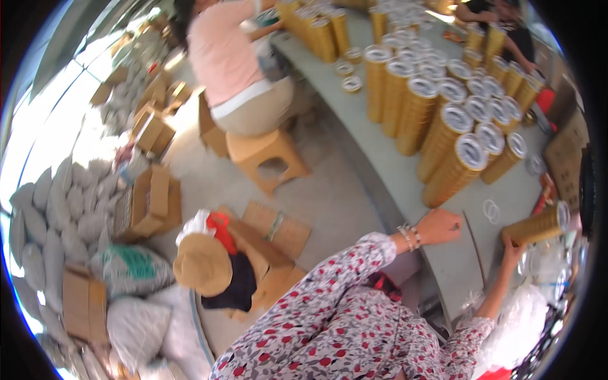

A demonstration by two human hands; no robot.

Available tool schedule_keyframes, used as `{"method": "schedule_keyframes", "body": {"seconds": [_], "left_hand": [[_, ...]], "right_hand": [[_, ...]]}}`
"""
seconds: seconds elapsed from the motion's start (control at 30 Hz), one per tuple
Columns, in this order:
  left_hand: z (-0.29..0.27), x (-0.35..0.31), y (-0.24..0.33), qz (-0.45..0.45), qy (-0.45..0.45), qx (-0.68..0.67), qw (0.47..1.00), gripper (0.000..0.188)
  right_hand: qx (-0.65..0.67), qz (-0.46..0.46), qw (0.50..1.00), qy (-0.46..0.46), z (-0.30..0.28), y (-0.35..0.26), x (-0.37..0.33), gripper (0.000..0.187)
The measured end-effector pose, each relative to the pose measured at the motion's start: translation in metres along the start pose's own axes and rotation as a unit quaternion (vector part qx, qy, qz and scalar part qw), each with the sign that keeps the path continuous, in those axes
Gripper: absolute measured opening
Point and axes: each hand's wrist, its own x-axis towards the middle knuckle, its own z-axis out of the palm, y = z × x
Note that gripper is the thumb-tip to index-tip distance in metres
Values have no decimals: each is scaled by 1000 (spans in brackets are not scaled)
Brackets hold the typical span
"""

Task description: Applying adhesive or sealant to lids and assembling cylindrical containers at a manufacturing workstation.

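My right hand (513, 250) is wrapped round the lower end of a stack of gold round lids (538, 223), which lies tilted above the table's right side, its white ring-like end pointing right. My left hand (441, 227), with bracelets at the wrist, is closed over the near edge of the grey-green table (453, 269). Whether its fingers hold something small I cannot make out. Thin white rings (491, 211) lie on the table between my hands. Tall upright stacks of gold lids (461, 166) with white, ring-like tops crowd the table just beyond my left hand.
A co-worker in a pink top (225, 54) sits on an orange stool (269, 158); another person (522, 38) is across the table. Clear plastic bags (522, 316) bunch beside my right arm. Cardboard boxes (152, 199), sacks (136, 269) and a tan hat (202, 265) are to the left.
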Motion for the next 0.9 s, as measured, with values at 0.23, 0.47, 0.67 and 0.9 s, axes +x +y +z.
{"method": "schedule_keyframes", "body": {"seconds": [0.23,0.47,0.67,0.9], "left_hand": [[-1,5,8,-1,-20,-24,1000,23],[-5,0,7,-19,-10,-37,999,23],[-2,0,5,11,15,-22,1000,22],[-29,-65,-13,5,94,-72,993,21]], "right_hand": [[102,20,994,-26,-13,-23,-47,68],[-10,36,999,-29,-13,-82,-134,62],[-130,-39,986,-93,2,-130,-165,53],[-240,-125,956,-113,9,-134,-170,40]]}}
